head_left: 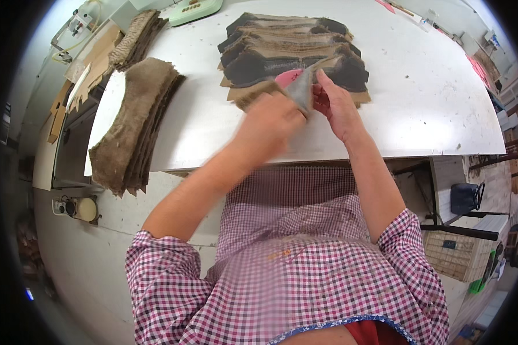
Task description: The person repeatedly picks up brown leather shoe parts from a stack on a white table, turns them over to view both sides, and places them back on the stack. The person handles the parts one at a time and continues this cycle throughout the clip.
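Both hands are together over the near part of the white table. My left hand (270, 123), somewhat blurred, is closed on a brown fur piece (300, 91) whose grey underside is folded upward. My right hand (338, 109) pinches the right edge of that piece, thumb up and fingers curled behind it. A small pink tag (288, 78) shows beside the grey fold. Just beyond my hands lies a row of overlapping curved fur pieces (293, 43) with dark grey backing and brown edges. Part of the held piece is hidden by my left hand.
At the left table edge lies a stack of curved brown fur pieces (135, 109), its near end overhanging. Another fur stack (137, 37) sits behind it. A pale green device (195, 10) stands at the far edge of the white table (431, 109). A dark bag (465, 198) is at the right.
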